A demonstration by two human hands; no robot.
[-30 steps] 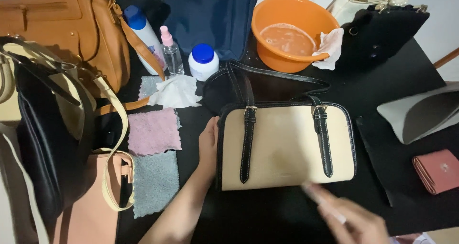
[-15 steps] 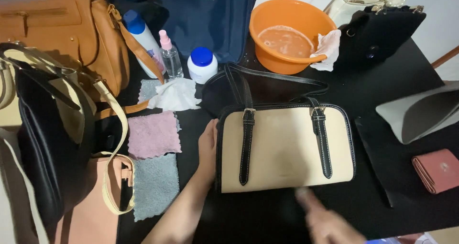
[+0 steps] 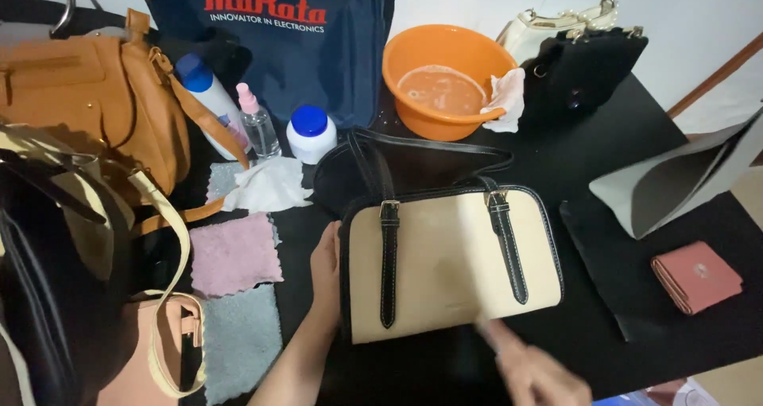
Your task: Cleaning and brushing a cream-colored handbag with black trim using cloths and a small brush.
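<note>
My left hand [image 3: 324, 269] lies flat against the left side of the cream handbag [image 3: 449, 263], which rests mid-tabletop [image 3: 612, 159]; bare black surface opens toward the right edge. My right hand [image 3: 534, 370], blurred, extends a finger at its lower edge, nearer than before. Three cloths, two bottles, one jar, one orange basin [image 3: 445, 80].

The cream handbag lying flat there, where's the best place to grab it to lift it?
Probably by the black handle looping out past the top edge of the cream handbag, coming from the far side. It lies free on the table, while the left hand already steadies the bag's left edge.
</note>
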